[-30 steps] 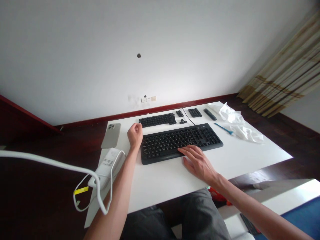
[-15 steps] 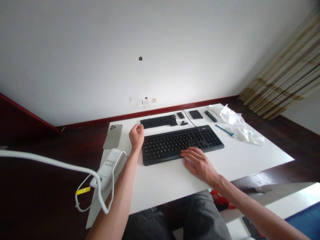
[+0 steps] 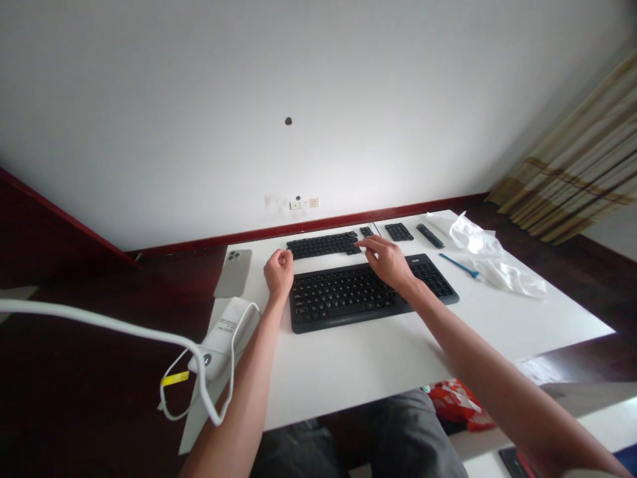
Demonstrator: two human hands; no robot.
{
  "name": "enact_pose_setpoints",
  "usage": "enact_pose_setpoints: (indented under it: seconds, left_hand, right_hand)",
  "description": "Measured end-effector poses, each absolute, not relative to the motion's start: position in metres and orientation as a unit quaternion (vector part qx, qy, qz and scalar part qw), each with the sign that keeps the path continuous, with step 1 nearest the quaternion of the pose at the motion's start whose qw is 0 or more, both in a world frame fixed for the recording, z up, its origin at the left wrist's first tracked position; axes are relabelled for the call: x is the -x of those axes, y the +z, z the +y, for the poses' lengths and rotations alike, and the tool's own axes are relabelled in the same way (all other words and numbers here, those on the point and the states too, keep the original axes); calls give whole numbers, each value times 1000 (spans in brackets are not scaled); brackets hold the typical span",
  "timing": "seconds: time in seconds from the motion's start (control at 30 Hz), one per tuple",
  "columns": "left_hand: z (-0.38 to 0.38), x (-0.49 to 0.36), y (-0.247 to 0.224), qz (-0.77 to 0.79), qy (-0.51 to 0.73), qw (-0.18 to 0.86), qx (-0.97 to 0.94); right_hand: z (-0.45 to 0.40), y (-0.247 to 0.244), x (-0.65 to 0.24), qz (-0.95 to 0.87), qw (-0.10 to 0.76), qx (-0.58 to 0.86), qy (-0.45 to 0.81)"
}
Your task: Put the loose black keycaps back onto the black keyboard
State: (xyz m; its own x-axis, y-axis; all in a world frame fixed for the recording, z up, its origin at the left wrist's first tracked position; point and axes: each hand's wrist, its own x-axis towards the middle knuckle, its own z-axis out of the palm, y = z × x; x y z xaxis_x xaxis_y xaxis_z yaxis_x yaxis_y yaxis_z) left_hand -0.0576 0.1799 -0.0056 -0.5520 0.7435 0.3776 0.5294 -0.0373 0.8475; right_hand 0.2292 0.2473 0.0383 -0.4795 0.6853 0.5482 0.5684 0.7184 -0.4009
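A black keyboard (image 3: 343,292) lies across the white table in front of me. Behind it, loose black keycaps (image 3: 323,245) are laid out in rows, with a smaller group (image 3: 366,232) to their right and a number-pad block (image 3: 399,232) beyond. My left hand (image 3: 279,271) is curled closed by the keyboard's upper left corner, beside the left end of the keycap rows; its fingers hide whatever they hold. Reaching over the keyboard, my right hand (image 3: 385,257) has its fingertips together at the right end of the keycap rows. What is between them is too small to make out.
A phone (image 3: 233,273) and a white power strip (image 3: 221,335) with a looped cable (image 3: 231,372) lie at the left. On the right are a black remote-like object (image 3: 430,236), a blue tool (image 3: 458,265) and a crumpled plastic bag (image 3: 490,255).
My right hand has left the keyboard's front edge and moved up and away from me to the keycap rows. The left hand stays closed near the same corner. The view has shifted slightly.
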Motion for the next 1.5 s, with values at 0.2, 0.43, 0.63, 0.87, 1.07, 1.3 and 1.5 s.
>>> enact_pose_setpoints:
  seconds: [0.2,0.43,0.63,0.87,1.07,1.3,1.5]
  left_hand:
    - [180,57,-5,682,555,104,-464]
    - [181,57,-7,684,548,103,-469]
    - [182,58,-9,681,552,102,-471]
    - [182,58,-8,679,556,105,-469]
    - [180,57,-6,682,554,106,-465]
    - [180,56,-7,681,555,104,-466]
    - [180,57,-7,681,557,102,-465]
  right_hand:
    - [284,16,-219,-873,309,371,72]
    - [279,2,-223,-882,287,369,65]
    - [281,1,-222,-887,264,373,65]
    - [272,8,-221,-896,259,352,75]
    - [277,11,-219,-910,264,307,85]
    - [281,18,-210,-929,215,292,75]
    - [279,21,-207,-927,187,305,111]
